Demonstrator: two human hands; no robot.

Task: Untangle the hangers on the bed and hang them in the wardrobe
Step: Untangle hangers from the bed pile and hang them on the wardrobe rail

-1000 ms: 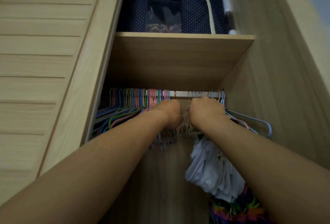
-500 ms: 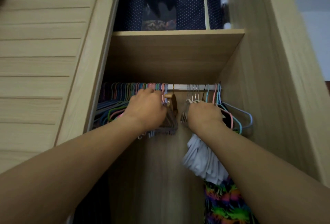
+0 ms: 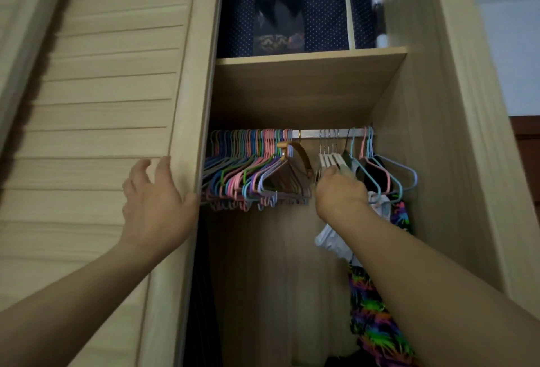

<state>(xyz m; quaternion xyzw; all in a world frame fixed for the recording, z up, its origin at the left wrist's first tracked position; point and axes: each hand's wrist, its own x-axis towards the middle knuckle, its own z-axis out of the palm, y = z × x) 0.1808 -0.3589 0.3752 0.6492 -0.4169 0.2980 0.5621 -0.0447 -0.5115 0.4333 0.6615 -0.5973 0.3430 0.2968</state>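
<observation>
Left hand [image 3: 157, 206] has come off the rail since half a second ago; it was buried in the coloured hangers, now it sits out to the left against the edge of the louvred door [image 3: 96, 121]. Fingers spread and straight, thumb toward the wardrobe opening, nothing held. Whether the palm actually presses the door edge: cannot tell, likely touching.

Right hand [image 3: 339, 191] has stayed near the rail [image 3: 309, 133], at the white hangers [image 3: 331, 159]. Fingertips reach into the lower part of that bunch; seen from behind, so whether the fingers are curled round a hanger or only touching it is not readable.

Hanger positions: dense pack of coloured hangers [image 3: 245, 168] fills the left half of the rail; a wooden hanger [image 3: 295, 156] hangs just right of the pack; then a bare stretch of rail, then the white set, then a few pastel hangers [image 3: 388, 171] at the far right carrying garments, among them a neon-patterned cloth [image 3: 377, 325]. Storage box [image 3: 292, 19] on the shelf [image 3: 309, 57] above.

Judgement: left hand free and no loose hangers in either hand suggests this batch is hung. Right hand appears to be tidying spacing. Bed not in view, so remaining tangle unknown.
</observation>
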